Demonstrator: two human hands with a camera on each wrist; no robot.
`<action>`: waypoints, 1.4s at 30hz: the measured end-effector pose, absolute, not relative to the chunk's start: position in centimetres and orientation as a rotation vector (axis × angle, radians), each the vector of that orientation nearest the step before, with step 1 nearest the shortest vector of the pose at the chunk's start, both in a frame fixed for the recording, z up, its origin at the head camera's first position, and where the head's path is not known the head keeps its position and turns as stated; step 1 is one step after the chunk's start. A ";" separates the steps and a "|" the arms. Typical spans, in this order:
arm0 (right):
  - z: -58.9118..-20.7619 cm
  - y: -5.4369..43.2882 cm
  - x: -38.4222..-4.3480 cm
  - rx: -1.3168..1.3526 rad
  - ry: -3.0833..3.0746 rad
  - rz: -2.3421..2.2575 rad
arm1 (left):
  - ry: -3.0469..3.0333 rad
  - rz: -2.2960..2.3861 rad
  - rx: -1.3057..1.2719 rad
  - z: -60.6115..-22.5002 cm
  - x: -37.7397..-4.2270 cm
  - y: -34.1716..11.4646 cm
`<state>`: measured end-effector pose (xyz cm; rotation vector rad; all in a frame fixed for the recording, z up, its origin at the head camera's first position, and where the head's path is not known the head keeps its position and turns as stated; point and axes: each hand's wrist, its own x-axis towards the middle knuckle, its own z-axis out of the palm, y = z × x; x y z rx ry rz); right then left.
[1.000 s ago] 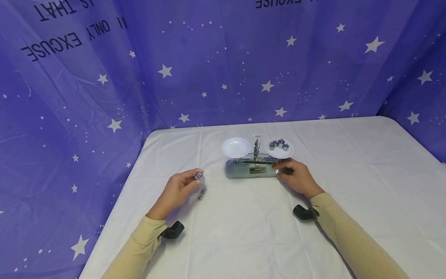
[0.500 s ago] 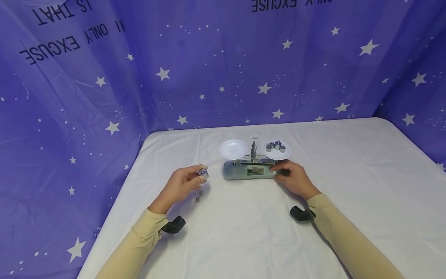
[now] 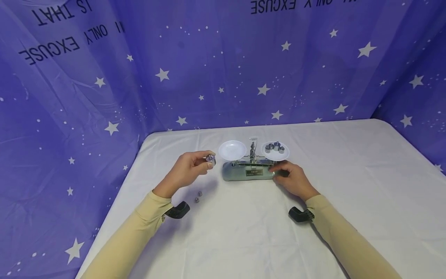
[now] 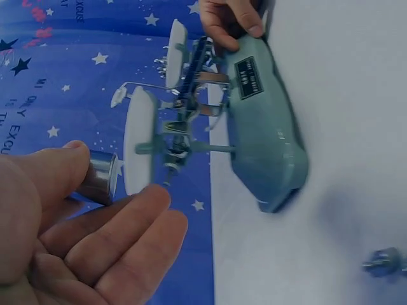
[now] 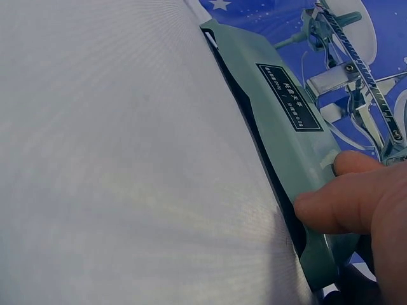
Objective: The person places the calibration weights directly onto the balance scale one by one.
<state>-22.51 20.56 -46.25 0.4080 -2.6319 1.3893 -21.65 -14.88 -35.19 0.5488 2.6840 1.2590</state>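
My left hand [image 3: 186, 170] pinches a shiny metal weight [image 3: 210, 159] between thumb and fingers, just left of the balance scale. In the left wrist view the weight [image 4: 100, 178] is level with the near white pan [image 4: 138, 143], the other fingers spread below it. The scale's green base [image 5: 254, 76] stands on the table, its right end gripped by my right hand [image 3: 294, 179], thumb on the front face. Nothing lies in the left pan [image 3: 232, 150]. Several knobbed metal weights [image 3: 277, 146] sit in the right pan [image 3: 275, 157].
Two small weights [image 3: 200, 193] lie on the white tablecloth [image 3: 244, 232], in front of the left hand. Behind the table hangs a purple curtain [image 3: 209, 58] with white stars. Each sleeve carries a black wrist mount [image 3: 177, 210].
My left hand has lifted the weight and carried it up and right, away from the two small weights and toward the left pan. The right hand keeps its hold on the base.
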 end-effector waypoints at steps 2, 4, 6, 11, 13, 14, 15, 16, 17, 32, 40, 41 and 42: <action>-46.2 20.6 -22.5 0.405 -2.632 1.392 | 2.700 1.238 0.559 -34.6 -22.0 -14.4; -46.2 20.6 -22.5 0.402 -2.631 1.399 | 2.717 1.218 0.573 -33.9 -22.3 -14.0; -46.2 20.6 -22.6 0.399 -2.630 1.401 | 2.729 1.200 0.594 -33.3 -22.7 -13.5; -46.4 20.7 -22.6 0.401 -2.624 1.408 | 2.740 1.171 0.641 -32.3 -24.1 -12.2; -46.4 20.8 -22.7 0.409 -2.615 1.406 | 2.740 1.177 0.635 -32.0 -24.6 -11.7; -46.5 20.8 -22.7 0.412 -2.611 1.405 | 2.741 1.178 0.630 -31.9 -24.9 -11.5; -46.5 20.7 -22.7 0.417 -2.607 1.405 | 2.748 1.176 0.625 -31.9 -25.1 -11.3; -46.6 20.7 -22.7 0.422 -2.604 1.402 | 2.756 1.174 0.623 -31.8 -25.3 -11.1; -46.7 20.8 -22.7 0.425 -2.603 1.399 | 2.765 1.172 0.618 -31.7 -25.4 -10.9; -46.5 20.7 -22.6 0.424 -2.598 1.395 | 2.837 1.105 0.679 -31.7 -26.6 -9.1; -46.6 20.7 -22.7 0.413 -2.605 1.401 | 2.860 1.071 0.695 -31.9 -27.0 -8.6; -46.6 20.7 -22.7 0.409 -2.609 1.403 | 2.862 1.068 0.694 -32.0 -27.0 -8.5; -46.6 20.7 -22.7 0.405 -2.612 1.404 | 2.865 1.063 0.694 -32.1 -27.0 -8.4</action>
